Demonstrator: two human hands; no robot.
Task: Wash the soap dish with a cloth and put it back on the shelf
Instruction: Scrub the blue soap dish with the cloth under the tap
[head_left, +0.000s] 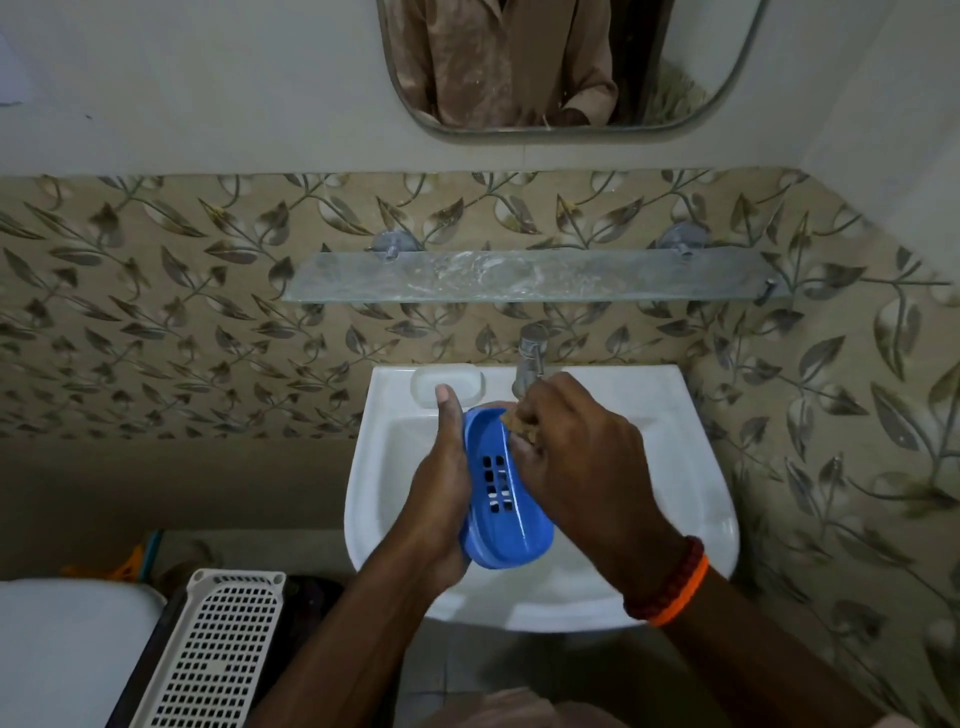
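Over the white sink (691, 525), my left hand (441, 499) gripped the blue soap dish (501, 499) at centre frame; my right hand (576, 457) pinched a brown cloth (522, 423) against its twelve-o'clock end.

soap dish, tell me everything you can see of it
The soap dish is a blue oval tray that looks like plastic, with a raised rim and rows of drain slots in its floor. It is tilted on edge over the white sink. The left hand holds its left rim; the right hand presses a brownish cloth against its far end.
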